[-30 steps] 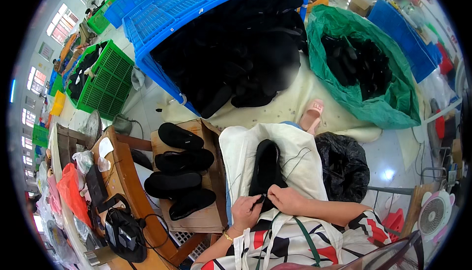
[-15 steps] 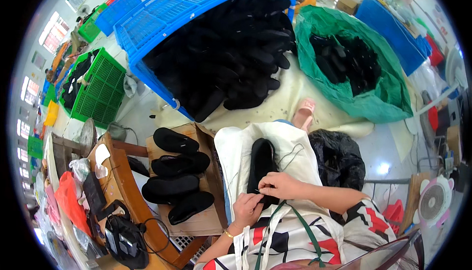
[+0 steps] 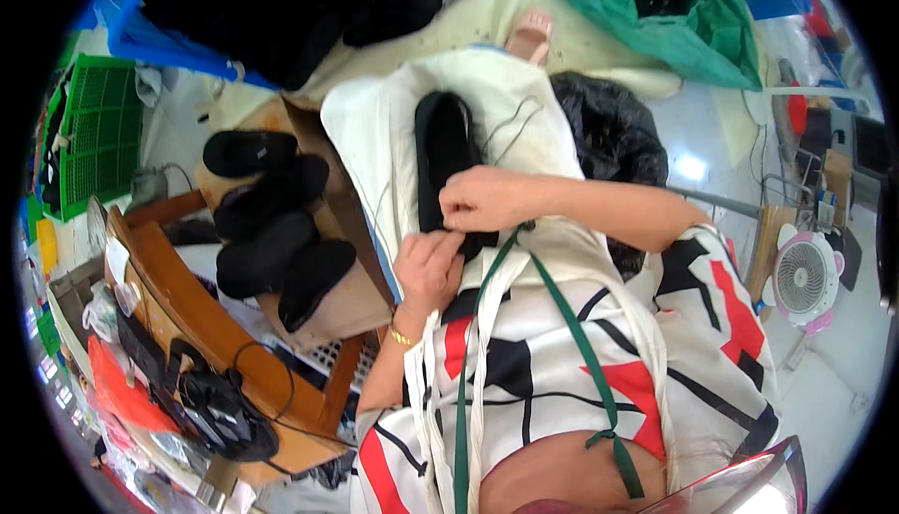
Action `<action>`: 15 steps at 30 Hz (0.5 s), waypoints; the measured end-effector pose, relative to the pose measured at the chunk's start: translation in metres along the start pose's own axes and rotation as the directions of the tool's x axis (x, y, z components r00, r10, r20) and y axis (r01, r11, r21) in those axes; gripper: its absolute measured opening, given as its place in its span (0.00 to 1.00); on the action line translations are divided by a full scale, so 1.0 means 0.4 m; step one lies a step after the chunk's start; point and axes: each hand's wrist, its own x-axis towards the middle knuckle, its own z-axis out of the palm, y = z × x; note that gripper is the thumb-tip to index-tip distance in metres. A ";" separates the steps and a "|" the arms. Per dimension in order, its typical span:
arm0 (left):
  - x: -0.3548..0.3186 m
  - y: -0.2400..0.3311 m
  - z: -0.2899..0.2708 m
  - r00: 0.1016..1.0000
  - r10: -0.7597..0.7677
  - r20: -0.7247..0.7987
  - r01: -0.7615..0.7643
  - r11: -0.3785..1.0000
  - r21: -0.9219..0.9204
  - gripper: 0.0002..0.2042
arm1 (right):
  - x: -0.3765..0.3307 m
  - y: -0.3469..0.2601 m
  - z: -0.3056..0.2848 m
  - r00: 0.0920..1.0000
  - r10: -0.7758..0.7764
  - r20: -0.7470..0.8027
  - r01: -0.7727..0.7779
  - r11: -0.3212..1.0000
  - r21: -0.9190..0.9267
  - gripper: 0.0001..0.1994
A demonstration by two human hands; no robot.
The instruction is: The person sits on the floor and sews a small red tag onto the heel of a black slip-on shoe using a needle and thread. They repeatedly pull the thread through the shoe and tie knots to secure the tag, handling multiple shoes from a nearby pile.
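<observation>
A black fabric shoe (image 3: 444, 139) lies lengthwise on the white apron (image 3: 375, 125) over my lap, its toe pointing away from me. My left hand (image 3: 431, 268) grips the shoe's near end with curled fingers. Just above it, my right hand (image 3: 484, 199) is closed in a pinch over the same end, close to the left fingertips. Whatever the right fingers hold is too small or hidden to make out. A thin dark thread (image 3: 513, 128) loops over the apron to the right of the shoe.
Several black shoes (image 3: 267, 254) rest on a cardboard box (image 3: 351, 303) at my left, beside a wooden table (image 3: 201, 313) with a black bag (image 3: 220, 411). A blue crate (image 3: 131, 32) and a green sack (image 3: 655, 35) stand ahead. A black plastic bag (image 3: 613, 125) and fan (image 3: 805, 275) are right.
The view has tilted down toward my lap, so crate, sack and shoes sit higher in the picture. Both hands stay at the shoe's near end.
</observation>
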 end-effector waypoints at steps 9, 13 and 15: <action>-0.012 -0.019 0.013 0.998 -0.060 0.001 0.060 0.998 -0.036 0.19 | 0.095 -0.071 0.048 0.862 -0.185 -0.472 0.174 0.982 -0.067 0.08; 0.001 -0.012 0.000 0.988 -0.151 0.026 0.152 0.988 -0.043 0.19 | 0.074 -0.088 -0.028 0.944 0.302 -0.134 -0.191 0.831 0.523 0.12; -0.001 -0.008 0.000 0.981 -0.187 0.051 0.190 0.980 -0.058 0.18 | 0.050 -0.104 -0.062 0.926 0.377 0.035 -0.310 0.703 0.640 0.13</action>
